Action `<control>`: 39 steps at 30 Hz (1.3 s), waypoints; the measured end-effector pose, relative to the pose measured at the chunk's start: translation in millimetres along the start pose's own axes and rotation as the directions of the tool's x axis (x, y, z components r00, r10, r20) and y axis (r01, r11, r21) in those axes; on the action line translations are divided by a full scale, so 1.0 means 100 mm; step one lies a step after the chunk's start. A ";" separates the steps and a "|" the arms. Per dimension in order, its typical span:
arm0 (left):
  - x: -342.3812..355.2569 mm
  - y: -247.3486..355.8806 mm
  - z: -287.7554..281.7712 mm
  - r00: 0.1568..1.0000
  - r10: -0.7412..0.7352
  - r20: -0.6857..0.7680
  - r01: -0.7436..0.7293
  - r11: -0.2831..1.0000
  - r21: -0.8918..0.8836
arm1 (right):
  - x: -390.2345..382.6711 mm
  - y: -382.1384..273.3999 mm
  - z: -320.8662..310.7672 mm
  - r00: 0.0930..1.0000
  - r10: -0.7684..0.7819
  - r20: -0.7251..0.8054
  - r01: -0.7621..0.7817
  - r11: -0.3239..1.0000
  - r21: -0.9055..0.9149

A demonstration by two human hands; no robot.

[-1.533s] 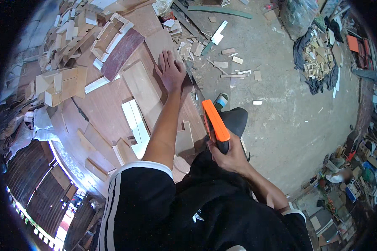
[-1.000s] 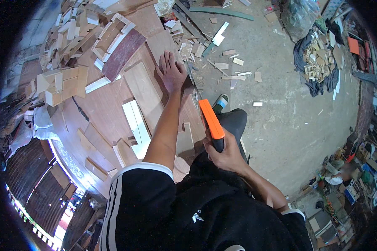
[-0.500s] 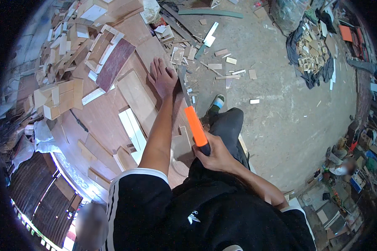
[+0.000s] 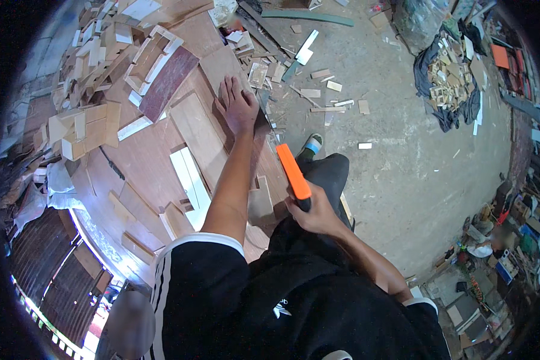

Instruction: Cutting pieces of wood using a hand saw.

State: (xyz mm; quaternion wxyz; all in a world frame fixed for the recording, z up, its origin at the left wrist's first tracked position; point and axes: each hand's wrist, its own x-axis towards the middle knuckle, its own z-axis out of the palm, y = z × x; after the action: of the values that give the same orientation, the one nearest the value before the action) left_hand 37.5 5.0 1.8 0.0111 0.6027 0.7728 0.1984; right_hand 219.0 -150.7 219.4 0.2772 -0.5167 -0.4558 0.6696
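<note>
My left hand (image 4: 240,111) lies flat with its fingers spread, pressing on a light-brown wooden board (image 4: 218,65) at the right edge of the work table (image 4: 144,159). My right hand (image 4: 319,209) is wrapped round the grip of a handsaw (image 4: 293,173) with an orange and black handle. The saw's dark blade runs up beside the board's right edge, near my left wrist, and is only partly visible. A longer plain board (image 4: 199,129) lies left of my left forearm, with white strips (image 4: 189,177) nearer to me.
Wooden box pieces (image 4: 90,132) are heaped on the table's left, near a reddish-brown panel (image 4: 169,87). Offcuts (image 4: 311,93) litter the concrete floor to the right. Farther right lies a dark cloth (image 4: 425,90) heaped with wood pieces. My foot (image 4: 313,144) is on the floor beyond the saw handle.
My right hand has drawn the saw back toward me and slightly right. My left hand stays on the board, its fingers a little closer together.
</note>
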 end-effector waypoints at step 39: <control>-0.05 0.00 -0.15 0.992 0.081 0.099 -0.074 0.995 -0.068 | 1.74 -0.68 0.02 0.916 0.401 -0.031 -0.388 0.902 0.190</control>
State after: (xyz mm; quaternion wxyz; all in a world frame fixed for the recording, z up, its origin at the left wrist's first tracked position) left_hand 35.5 -4.3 14.1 0.0619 0.6408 0.7406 0.1925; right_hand 155.6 24.3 204.5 0.1970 -0.5939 -0.2694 0.7320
